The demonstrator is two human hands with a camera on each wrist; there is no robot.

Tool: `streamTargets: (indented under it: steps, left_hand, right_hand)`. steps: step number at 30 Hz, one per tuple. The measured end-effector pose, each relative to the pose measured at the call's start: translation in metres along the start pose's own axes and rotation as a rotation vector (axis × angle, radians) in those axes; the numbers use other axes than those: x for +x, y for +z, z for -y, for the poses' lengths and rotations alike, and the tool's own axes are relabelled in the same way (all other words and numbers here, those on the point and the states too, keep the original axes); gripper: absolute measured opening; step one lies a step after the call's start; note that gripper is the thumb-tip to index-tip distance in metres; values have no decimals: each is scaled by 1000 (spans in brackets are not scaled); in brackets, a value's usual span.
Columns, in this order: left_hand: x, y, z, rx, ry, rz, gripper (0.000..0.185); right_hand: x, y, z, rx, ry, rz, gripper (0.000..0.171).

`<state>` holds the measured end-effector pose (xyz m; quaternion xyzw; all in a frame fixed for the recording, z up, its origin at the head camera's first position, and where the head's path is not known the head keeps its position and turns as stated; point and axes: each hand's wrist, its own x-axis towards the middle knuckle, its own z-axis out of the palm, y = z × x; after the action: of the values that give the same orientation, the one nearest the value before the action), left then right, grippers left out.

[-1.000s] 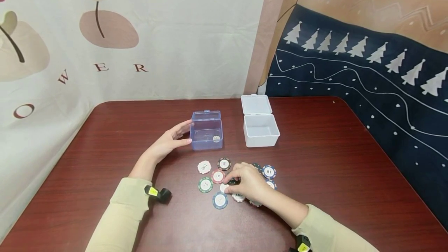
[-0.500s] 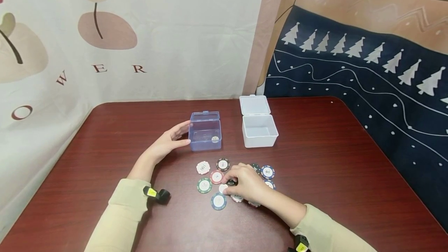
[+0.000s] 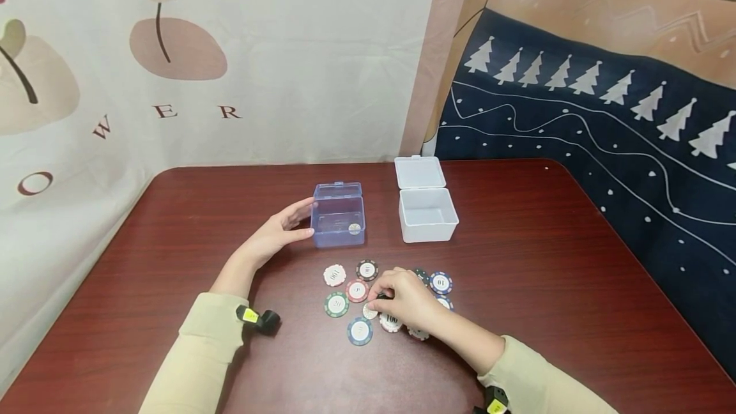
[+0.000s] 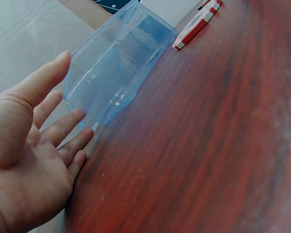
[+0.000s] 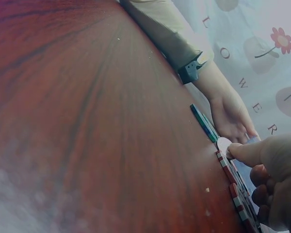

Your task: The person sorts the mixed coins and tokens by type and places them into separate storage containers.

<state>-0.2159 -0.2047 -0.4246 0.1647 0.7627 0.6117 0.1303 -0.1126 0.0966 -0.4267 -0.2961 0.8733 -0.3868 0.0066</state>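
While the left hand point(image 3: 275, 235) rests straight-fingered against the translucent blue plastic box point(image 3: 338, 214), seemingly steadying it, the right hand point(image 3: 407, 302) curls its fingertips around a dark round poker chip point(image 3: 384, 297) among those scattered on the reddish wooden table point(image 3: 546, 260).

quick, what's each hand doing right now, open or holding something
Left hand: open, straight fingers against the side of the blue box.
Right hand: fingers curled, pinching a dark chip among the poker chips.

Two open plastic boxes point(image 3: 338, 214) and about a dozen poker chips point(image 3: 359, 330) sit on one table point(image 3: 517, 273).
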Motion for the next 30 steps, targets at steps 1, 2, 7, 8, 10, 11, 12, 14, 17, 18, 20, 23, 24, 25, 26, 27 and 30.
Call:
streamTargets:
  steps: [1,2,7,8,10,11,12,14,17,18,20,23,24,25,26,27,30]
  left_hand:
    - [0,0,0,0,0,-1,68]
    - [0,0,1,0,1,-1,68]
    - [0,0,2,-2,0,-1,68]
    - [0,0,2,-3,0,-1,68]
    - [0,-1,1,-3,2,1,69]
    - [0,-1,1,-1,2,2,69]
    - [0,-1,1,-1,2,3,69]
    - [0,-1,1,-1,3,3,69]
    - [-1,0,0,-5,5,3,69]
    - [-1,0,-1,-6,6,2,69]
    - [-1,1,-2,-4,11,3,70]
    - [-1,1,-2,-5,10,1,70]
    - [-1,1,-2,-4,9,1,70]
    - [-1,1,-2,-4,10,2,70]
    - [-1,1,-2,-4,11,2,70]
    - [-1,1,-2,-8,8,0,70]
    - [-1,1,-2,-10,10,5,69]
  right_hand:
    - [0,0,0,4,3,1,12]
    - [0,0,0,10,5,3,12]
    - [1,-1,0,33,15,14,14]
    - [1,-1,-1,38,17,16,14]
    - [1,-1,-2,54,25,18,15]
    - [2,-1,-2,61,30,17,15]
    - [2,-1,-2,67,33,16,15]
    - [3,-2,-2,77,40,8,16]
    - [4,-4,0,88,49,-8,16]
    - [5,-5,0,90,49,-15,16]
    - [6,-7,2,93,47,-26,16]
    - [9,-10,3,96,38,-46,15]
    - [10,-11,3,99,39,-52,15]
    - [11,-12,4,106,40,-58,14]
    - [12,-13,4,116,43,-63,14]
    - [12,-13,4,125,50,-68,14]
    - [15,-15,5,159,79,-81,12]
